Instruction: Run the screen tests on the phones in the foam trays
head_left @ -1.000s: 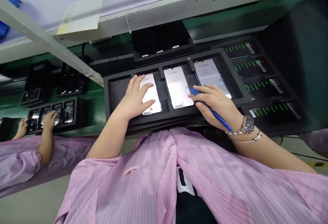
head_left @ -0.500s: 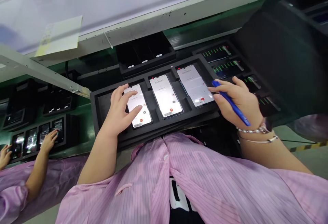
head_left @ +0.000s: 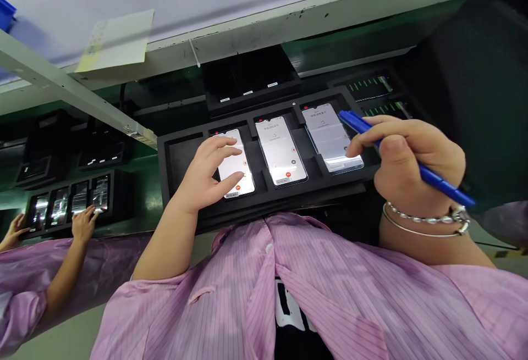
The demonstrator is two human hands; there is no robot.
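A black foam tray [head_left: 181, 154] lies before me with three lit smartphones in its slots; its leftmost slot holds no phone. Over the left phone [head_left: 233, 170] hovers my left hand [head_left: 208, 173], fingers spread, covering part of the screen. The middle phone [head_left: 280, 151] shows a white call screen with a red button. My right hand [head_left: 412, 156] grips a blue pen [head_left: 443, 187] and has a fingertip over the lower part of the right phone [head_left: 332, 137]. Whether that finger touches the glass I cannot tell.
Behind my tray sits another black tray [head_left: 251, 93] with dark phones. Phones with green bars [head_left: 369, 88] lie at the right. On the left, a co-worker's hand [head_left: 84, 222] rests by a tray of phones [head_left: 70, 203]. A white shelf edge [head_left: 264, 30] crosses above.
My right hand has risen closer to the camera, its finger reaching over the right phone's lower screen. Loading circles now show on the middle and right phones. My left hand stays over the left phone.
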